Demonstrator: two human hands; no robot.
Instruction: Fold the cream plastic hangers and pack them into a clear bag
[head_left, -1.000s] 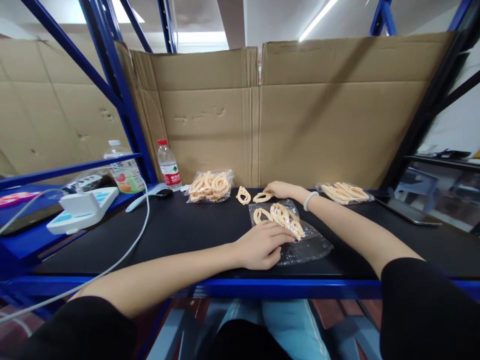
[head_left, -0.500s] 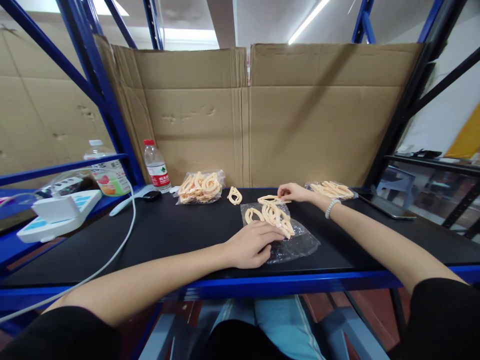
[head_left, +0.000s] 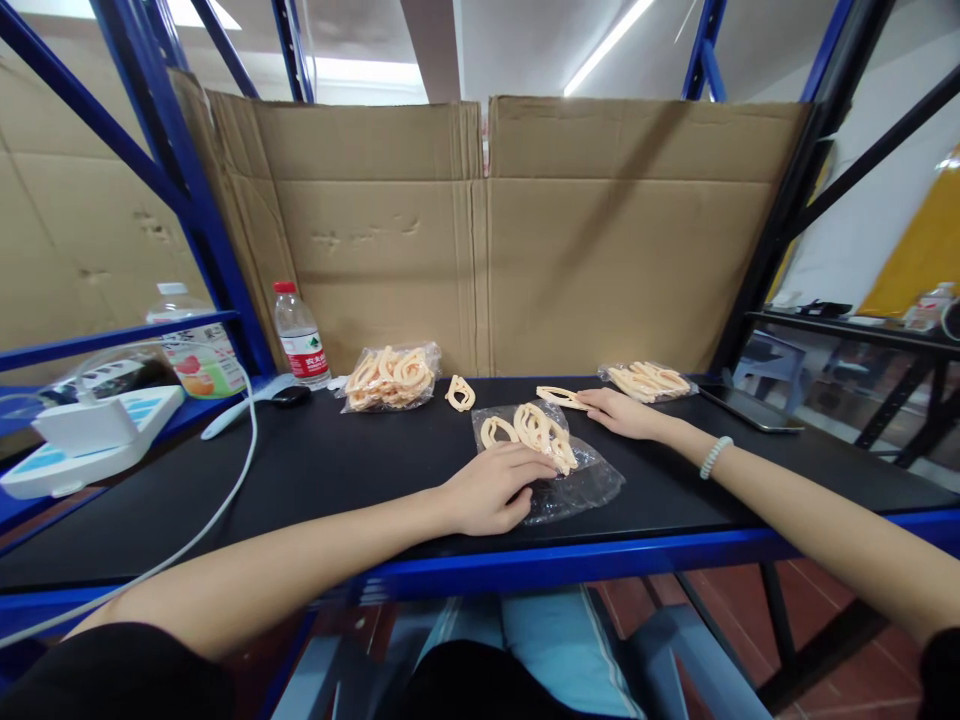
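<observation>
A clear plastic bag (head_left: 574, 495) lies on the black table top, with several cream-coloured oval, cut-out pieces (head_left: 534, 425) in and on it. My left hand (head_left: 491, 488) rests over its near left part, fingers bent down onto the bag and the nearest pieces; the fingertips are partly hidden. Just behind the bag, a single cream oval piece (head_left: 559, 398) lies nearly flat. The fingers of my right hand (head_left: 622, 412) are closed together on its right end. Another loose cream piece (head_left: 460, 394) lies farther left, apart from both hands.
Filled bags of cream pieces stand at back left (head_left: 394, 377) and back right (head_left: 649, 381). A red-capped water bottle (head_left: 301, 340) is near the cardboard wall (head_left: 375, 240). At left are a power strip (head_left: 97, 445) and a white cable (head_left: 244, 470); a dark tablet-like slab (head_left: 754, 408) lies right.
My right hand has moved right and lowered toward the table, and the oval piece under its fingers has shifted right, away from the bag. My left hand stays on the bag. The view has shifted slightly.
</observation>
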